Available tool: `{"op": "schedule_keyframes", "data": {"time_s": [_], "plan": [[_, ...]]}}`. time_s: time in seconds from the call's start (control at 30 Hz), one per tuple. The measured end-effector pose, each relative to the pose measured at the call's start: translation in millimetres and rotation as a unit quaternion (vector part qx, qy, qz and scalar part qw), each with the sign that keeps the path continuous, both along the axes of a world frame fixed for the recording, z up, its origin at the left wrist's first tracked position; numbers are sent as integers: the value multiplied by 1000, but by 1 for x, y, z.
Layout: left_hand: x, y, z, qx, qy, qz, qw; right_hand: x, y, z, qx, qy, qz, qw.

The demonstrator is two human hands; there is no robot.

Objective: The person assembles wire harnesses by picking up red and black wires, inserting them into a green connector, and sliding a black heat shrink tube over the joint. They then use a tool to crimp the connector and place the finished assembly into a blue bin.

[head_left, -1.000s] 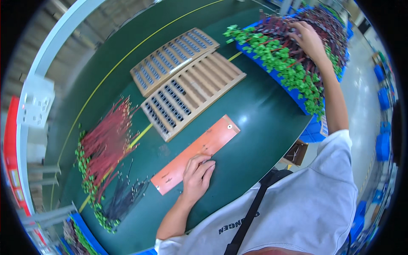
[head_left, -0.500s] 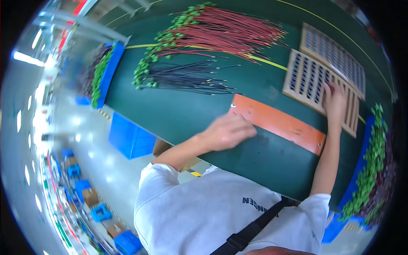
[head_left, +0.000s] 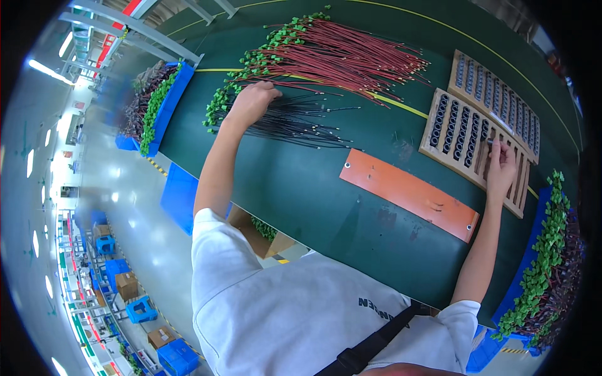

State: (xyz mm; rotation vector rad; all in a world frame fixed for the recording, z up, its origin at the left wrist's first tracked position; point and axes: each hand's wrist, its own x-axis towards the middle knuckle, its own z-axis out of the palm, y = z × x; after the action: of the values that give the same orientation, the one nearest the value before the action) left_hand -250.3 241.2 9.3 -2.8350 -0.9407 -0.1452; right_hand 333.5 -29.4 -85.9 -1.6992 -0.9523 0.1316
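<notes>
My left hand (head_left: 253, 103) is over the left end of the bundle of black wires (head_left: 301, 128), beside their green connectors (head_left: 216, 108). Its fingers are curled together, and whatever they grip is hidden. At the right, my right hand (head_left: 501, 166) rests by the nearer wooden rack (head_left: 429, 145), thumb and fingers pinched near the end of a row. Something small and dark seems to be at its fingertips, too small to name. Rows of small black cylindrical parts (head_left: 465, 128) stand in that rack's left section. An orange strip (head_left: 407, 194) lies between my arms.
Red wires (head_left: 357, 53) with green connectors lie along the far side of the green table (head_left: 282, 188). Another wooden rack (head_left: 495, 94) of parts sits behind the nearer one. Blue bins full of wires stand at the left (head_left: 169, 109) and right (head_left: 530, 250) table ends.
My left hand has moved from beside the orange strip, left and away from me, to the black wires. My right hand has shifted slightly nearer, still at the rack.
</notes>
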Motion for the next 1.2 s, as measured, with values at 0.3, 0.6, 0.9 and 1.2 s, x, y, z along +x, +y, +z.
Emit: {"op": "schedule_keyframes", "data": {"time_s": [0.3, 0.6, 0.9, 1.2], "plan": [[26, 30, -16, 3, -95, 18, 995, -7, -1, 6, -27, -28, -7, 999], [18, 30, 15, -26, -208, 46, 977, -8, -3, 9, -29, -43, -14, 999], [-47, 41, 99, 78, -362, 192, 909, -6, -1, 5, -13, -18, 3, 1000], [22, -26, 145, 366, -322, -65, 871, 13, -11, -5, 156, 165, 40, 973]]}}
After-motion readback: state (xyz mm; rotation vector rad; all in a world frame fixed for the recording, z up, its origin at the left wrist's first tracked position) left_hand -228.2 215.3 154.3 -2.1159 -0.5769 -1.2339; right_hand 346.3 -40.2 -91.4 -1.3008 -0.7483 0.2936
